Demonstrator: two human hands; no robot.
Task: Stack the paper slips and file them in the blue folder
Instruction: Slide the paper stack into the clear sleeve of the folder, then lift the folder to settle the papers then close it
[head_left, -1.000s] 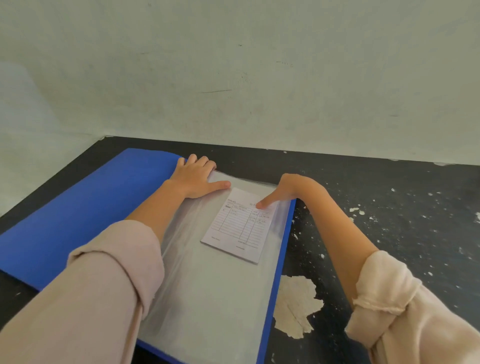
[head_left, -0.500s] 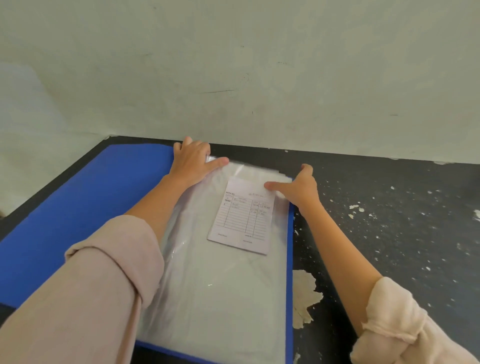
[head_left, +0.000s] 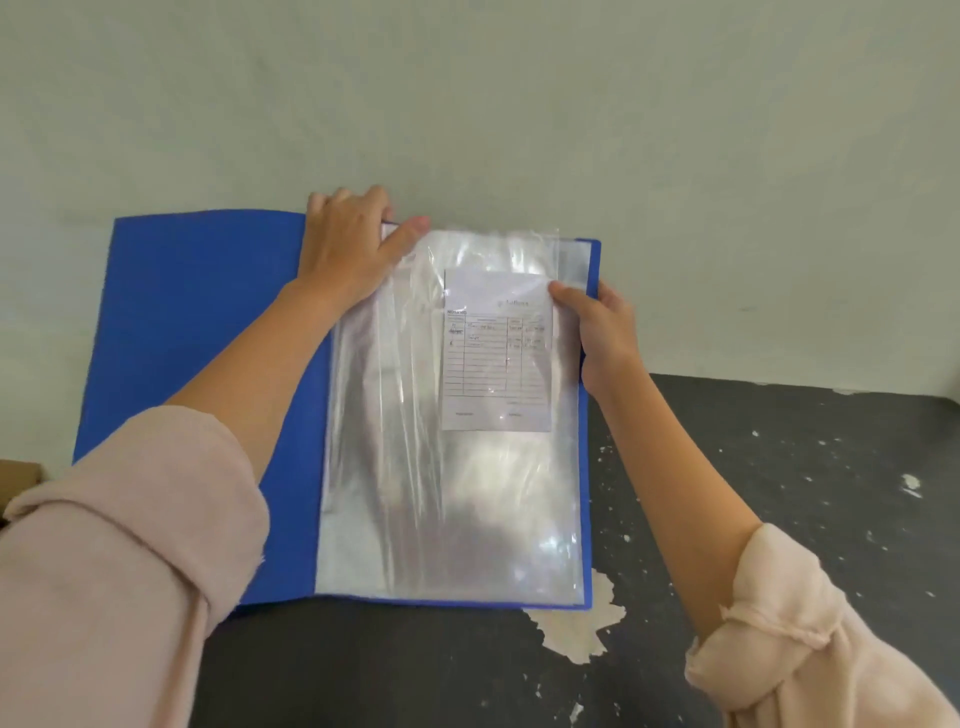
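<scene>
The blue folder (head_left: 197, 332) is open and tipped up, its top raised toward the wall and its bottom edge on the black table. A clear plastic sleeve (head_left: 447, 509) covers its right half. White paper slips (head_left: 496, 358) printed with a ruled form sit inside the sleeve's upper part. My left hand (head_left: 353, 249) grips the folder's top edge near the spine, thumb lying on the sleeve. My right hand (head_left: 602, 338) grips the right edge of the folder, thumb pressing the sleeve beside the slips' upper right corner.
The black table (head_left: 779, 493) has white paint flecks and a chipped pale patch (head_left: 576, 623) just under the folder's lower right corner. A pale wall (head_left: 519, 104) stands close behind. A brown object (head_left: 15, 478) shows at the left edge.
The folder was lying flat; both hands have now lifted its top edge upright. The slips, earlier pushed by my right finger, now sit straight in the sleeve. My right hand moved to the right edge.
</scene>
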